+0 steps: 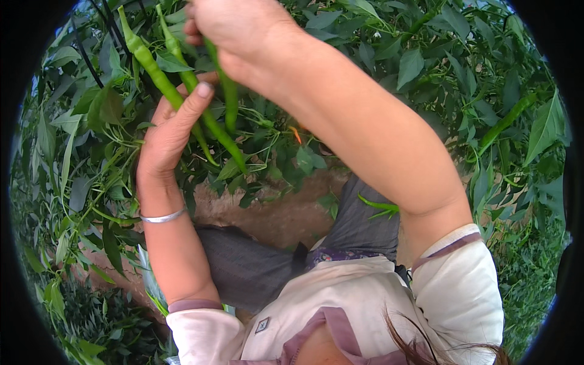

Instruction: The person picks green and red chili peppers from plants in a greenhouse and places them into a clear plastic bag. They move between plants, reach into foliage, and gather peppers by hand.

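My left hand point(175, 121), with a silver bangle on its wrist, holds two long green chili peppers point(157, 75) between thumb and fingers. Their stems point up and their tips hang below the palm. My right hand point(237, 32) reaches across above it at the top edge, its fingers curled and partly cut off by the frame. Another green chili pepper point(229, 98) hangs just below the right hand; whether the fingers grip it is hidden. Leafy pepper plants point(109, 109) surround both hands.
An orange-red chili point(296, 135) hangs beyond my hands. More green peppers point(506, 122) grow at the right. Small green peppers point(378, 206) show against my grey trouser leg point(360, 219). A clear plastic bag point(147, 269) stands by my left elbow. Dark thin rods point(86, 54) rise at upper left.
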`<action>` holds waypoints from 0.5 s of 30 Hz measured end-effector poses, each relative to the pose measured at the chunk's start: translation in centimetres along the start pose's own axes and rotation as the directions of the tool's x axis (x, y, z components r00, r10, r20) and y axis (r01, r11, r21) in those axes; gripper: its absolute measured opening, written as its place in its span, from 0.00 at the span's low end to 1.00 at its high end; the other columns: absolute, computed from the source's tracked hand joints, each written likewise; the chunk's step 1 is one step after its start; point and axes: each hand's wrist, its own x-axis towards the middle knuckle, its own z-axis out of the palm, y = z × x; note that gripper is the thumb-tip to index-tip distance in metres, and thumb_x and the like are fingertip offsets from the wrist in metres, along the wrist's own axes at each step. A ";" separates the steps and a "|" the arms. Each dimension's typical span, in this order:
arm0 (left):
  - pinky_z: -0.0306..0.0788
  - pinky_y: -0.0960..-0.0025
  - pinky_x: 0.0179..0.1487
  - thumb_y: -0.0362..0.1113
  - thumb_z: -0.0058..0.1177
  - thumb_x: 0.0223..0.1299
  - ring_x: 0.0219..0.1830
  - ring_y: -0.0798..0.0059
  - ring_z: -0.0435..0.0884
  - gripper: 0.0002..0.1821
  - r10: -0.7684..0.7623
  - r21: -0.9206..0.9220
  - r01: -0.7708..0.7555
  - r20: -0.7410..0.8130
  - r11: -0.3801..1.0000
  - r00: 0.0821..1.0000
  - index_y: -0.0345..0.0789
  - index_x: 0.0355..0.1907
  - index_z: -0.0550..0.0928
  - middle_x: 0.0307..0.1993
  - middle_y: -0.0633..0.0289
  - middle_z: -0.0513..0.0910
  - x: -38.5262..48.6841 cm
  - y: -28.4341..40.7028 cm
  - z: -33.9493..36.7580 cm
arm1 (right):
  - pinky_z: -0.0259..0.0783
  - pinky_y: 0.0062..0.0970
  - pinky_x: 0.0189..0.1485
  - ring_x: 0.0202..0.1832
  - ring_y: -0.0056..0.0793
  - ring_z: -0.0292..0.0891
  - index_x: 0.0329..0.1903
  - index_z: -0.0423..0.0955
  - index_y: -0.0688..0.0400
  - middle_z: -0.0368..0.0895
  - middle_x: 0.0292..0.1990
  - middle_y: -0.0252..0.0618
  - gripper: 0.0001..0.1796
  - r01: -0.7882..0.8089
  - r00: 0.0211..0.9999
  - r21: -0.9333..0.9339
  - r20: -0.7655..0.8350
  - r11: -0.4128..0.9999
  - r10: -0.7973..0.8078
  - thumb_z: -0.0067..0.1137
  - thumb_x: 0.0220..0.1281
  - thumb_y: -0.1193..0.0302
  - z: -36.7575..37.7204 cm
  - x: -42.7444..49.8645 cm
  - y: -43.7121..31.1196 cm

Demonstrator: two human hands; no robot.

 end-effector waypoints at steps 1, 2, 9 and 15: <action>0.65 0.70 0.57 0.50 0.56 0.63 0.51 0.77 0.74 0.23 0.011 -0.005 -0.011 -0.015 1.000 1.000 0.33 0.51 0.80 0.46 0.67 0.80 0.0 0.0 0.3 | 0.68 0.27 0.42 0.36 0.27 0.70 0.47 0.73 0.65 0.75 0.35 0.38 0.15 -0.031 0.999 0.081 0.020 0.996 0.030 0.42 0.71 0.67 0.0 -0.3 0.4; 0.65 0.70 0.57 0.49 0.56 0.63 0.50 0.77 0.74 0.22 0.011 -0.006 -0.011 -0.041 1.000 0.999 0.33 0.51 0.80 0.46 0.67 0.80 -0.1 0.0 0.4 | 0.69 0.28 0.45 0.38 0.28 0.71 0.48 0.73 0.65 0.77 0.37 0.39 0.16 -0.066 0.997 0.160 0.040 0.985 0.060 0.42 0.71 0.66 -0.1 -0.5 0.9; 0.70 0.72 0.43 0.55 0.53 0.62 0.39 0.79 0.73 0.22 0.028 -0.021 -0.029 -0.083 0.999 0.996 0.36 0.39 0.83 0.37 0.67 0.79 0.5 -0.1 -1.3 | 0.71 0.28 0.40 0.31 0.26 0.74 0.33 0.73 0.62 0.74 0.26 0.35 0.17 0.056 0.992 -0.169 -0.106 0.984 -0.074 0.43 0.70 0.63 -11.2 -3.9 2.9; 0.70 0.71 0.44 0.56 0.53 0.62 0.39 0.78 0.73 0.23 0.066 -0.003 -0.066 -0.085 0.998 0.994 0.36 0.39 0.82 0.38 0.67 0.79 0.6 -0.4 -1.4 | 0.71 0.29 0.51 0.47 0.34 0.76 0.55 0.73 0.68 0.81 0.44 0.47 0.25 -0.217 0.975 -0.767 -0.197 0.604 0.101 0.52 0.66 0.60 -17.8 -3.9 12.8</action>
